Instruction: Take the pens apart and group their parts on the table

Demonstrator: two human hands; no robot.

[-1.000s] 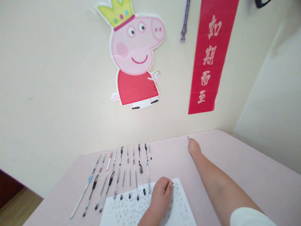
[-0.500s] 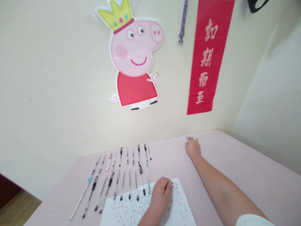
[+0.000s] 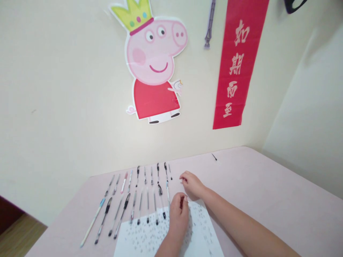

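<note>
My left hand [image 3: 179,211] rests over the sheet of paper [image 3: 198,239], fingers curled into a loose fist, and no object shows in it. The paper is covered with small dark handwriting. My right hand [image 3: 192,184] is above the pink tabletop, thumb and bent fingers slightly apart, with nothing visible between them. Just left of it ends an upper row of pens, closing with a short thin black pen piece [image 3: 170,172]. A lower row, including a pen with a black clip cap [image 3: 162,201], reaches onto the paper beside my left hand. A small thin black piece [image 3: 214,157] lies alone near the wall.
A pen with a light blue cap [image 3: 93,222] lies at the row's left end. The pink tabletop [image 3: 257,185] meets the wall behind. On that wall are a cartoon pig sticker [image 3: 155,100], a red banner [image 3: 239,64] and a grey strap-like strip [image 3: 209,25].
My right hand has drawn back from the far right, leaving the small black piece on the table, and is now near my left hand. The left hand has shifted slightly left.
</note>
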